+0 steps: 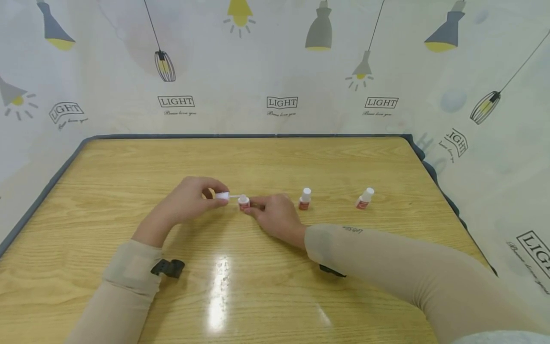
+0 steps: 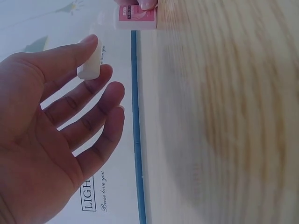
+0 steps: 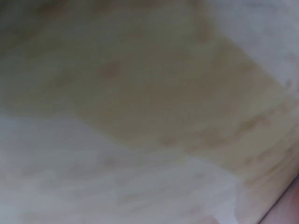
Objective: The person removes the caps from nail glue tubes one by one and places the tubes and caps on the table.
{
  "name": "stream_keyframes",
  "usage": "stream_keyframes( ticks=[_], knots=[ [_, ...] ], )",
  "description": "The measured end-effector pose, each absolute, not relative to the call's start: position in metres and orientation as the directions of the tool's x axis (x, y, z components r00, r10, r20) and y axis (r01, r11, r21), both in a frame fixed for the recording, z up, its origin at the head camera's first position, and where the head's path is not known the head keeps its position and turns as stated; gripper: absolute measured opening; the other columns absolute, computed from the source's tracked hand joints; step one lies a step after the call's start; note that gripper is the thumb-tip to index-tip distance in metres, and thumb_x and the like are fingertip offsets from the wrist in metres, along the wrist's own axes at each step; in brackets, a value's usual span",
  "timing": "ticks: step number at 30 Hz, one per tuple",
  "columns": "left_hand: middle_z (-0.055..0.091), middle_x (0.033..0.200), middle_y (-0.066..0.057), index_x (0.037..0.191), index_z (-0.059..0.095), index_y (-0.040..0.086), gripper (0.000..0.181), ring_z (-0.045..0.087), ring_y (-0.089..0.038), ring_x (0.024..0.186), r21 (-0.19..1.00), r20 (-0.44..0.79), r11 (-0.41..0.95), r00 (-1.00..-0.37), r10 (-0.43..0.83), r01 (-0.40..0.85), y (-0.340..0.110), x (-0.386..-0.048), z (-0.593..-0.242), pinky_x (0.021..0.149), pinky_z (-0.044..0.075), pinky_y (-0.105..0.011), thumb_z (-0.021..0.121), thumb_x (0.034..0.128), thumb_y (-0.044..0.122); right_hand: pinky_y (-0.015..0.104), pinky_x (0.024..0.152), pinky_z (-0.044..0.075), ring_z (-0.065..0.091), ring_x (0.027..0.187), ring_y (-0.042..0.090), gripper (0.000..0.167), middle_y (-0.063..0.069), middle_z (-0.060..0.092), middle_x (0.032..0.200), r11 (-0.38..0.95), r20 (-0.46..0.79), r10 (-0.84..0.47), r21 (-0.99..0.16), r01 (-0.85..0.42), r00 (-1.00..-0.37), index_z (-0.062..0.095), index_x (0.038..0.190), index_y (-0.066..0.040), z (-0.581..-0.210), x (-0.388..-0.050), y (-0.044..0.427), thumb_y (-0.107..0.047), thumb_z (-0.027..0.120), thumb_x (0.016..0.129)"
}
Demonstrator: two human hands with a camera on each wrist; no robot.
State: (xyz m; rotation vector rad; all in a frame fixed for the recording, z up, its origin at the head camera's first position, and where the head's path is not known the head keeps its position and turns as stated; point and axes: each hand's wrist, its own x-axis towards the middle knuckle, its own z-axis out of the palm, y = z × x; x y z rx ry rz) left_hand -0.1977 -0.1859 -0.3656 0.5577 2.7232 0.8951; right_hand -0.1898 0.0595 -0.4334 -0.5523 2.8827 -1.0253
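Observation:
In the head view the left hand [image 1: 191, 198] pinches a white cap [image 1: 222, 196] with a thin pale stem that points at a small bottle [image 1: 244, 204]. The right hand [image 1: 277, 215] grips that bottle, white with a red label, from its right side. The left wrist view shows the cap [image 2: 89, 64] between thumb and fingertips of the left hand [image 2: 60, 107], the other fingers loosely bent. Fingertips of the other hand touch the pink-red label of the bottle [image 2: 136, 16] at the top. The right wrist view is blurred and shows no bottle.
Two capped white bottles with red labels stand to the right, one [image 1: 305, 198] near the right hand and one [image 1: 364, 198] farther off. A wood-grain table [image 1: 258, 162] with a dark edge lies beneath them. Behind it hangs a pale backdrop [image 1: 232, 71] with printed lamps.

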Motion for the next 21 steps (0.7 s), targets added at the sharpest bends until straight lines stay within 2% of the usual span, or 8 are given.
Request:
stream_keyframes(
  ticks=[5, 12, 16, 21],
  knots=[
    [0.075, 0.126, -0.01, 0.129, 0.075, 0.012, 0.032, 0.07, -0.029, 0.108, 0.615, -0.087, 0.739, -0.907, 0.411, 0.276, -0.19, -0.198, -0.366, 0.082, 0.058, -0.04, 0.074, 0.1018, 0.028, 0.028, 0.073, 0.049, 0.065, 0.079, 0.01, 0.035, -0.004, 0.08, 0.121, 0.728, 0.088, -0.341, -0.605, -0.323, -0.936, 0.076, 0.131, -0.027, -0.432, -0.19, 0.059, -0.043, 0.074, 0.1],
    [0.068, 0.114, -0.009, 0.122, 0.076, 0.012, 0.026, 0.061, -0.026, 0.099, 0.625, -0.01, 0.723, -0.922, 0.386, 0.296, -0.192, -0.2, -0.371, 0.076, 0.049, -0.035, 0.076, 0.1007, 0.027, 0.025, 0.068, 0.046, 0.064, 0.077, 0.009, 0.035, -0.003, 0.079, 0.122, 0.725, 0.088, -0.339, -0.61, -0.32, -0.937, 0.077, 0.131, -0.026, -0.433, -0.19, 0.058, -0.043, 0.075, 0.1],
    [0.069, 0.107, -0.009, 0.12, 0.075, 0.011, 0.025, 0.064, -0.026, 0.102, 0.646, -0.029, 0.712, -0.922, 0.386, 0.277, -0.19, -0.203, -0.378, 0.082, 0.05, -0.036, 0.075, 0.1017, 0.027, 0.027, 0.071, 0.048, 0.064, 0.079, 0.01, 0.035, -0.002, 0.08, 0.121, 0.72, 0.089, -0.336, -0.618, -0.317, -0.938, 0.076, 0.131, -0.026, -0.432, -0.19, 0.058, -0.043, 0.075, 0.1],
    [0.073, 0.112, -0.009, 0.118, 0.074, 0.012, 0.022, 0.068, -0.026, 0.107, 0.684, -0.089, 0.686, -0.906, 0.414, 0.246, -0.185, -0.208, -0.387, 0.09, 0.053, -0.04, 0.076, 0.1006, 0.025, 0.027, 0.071, 0.049, 0.066, 0.081, 0.01, 0.037, 0.0, 0.079, 0.123, 0.71, 0.079, -0.33, -0.636, -0.302, -0.941, 0.075, 0.132, -0.025, -0.431, -0.189, 0.059, -0.042, 0.075, 0.1]
  ],
)
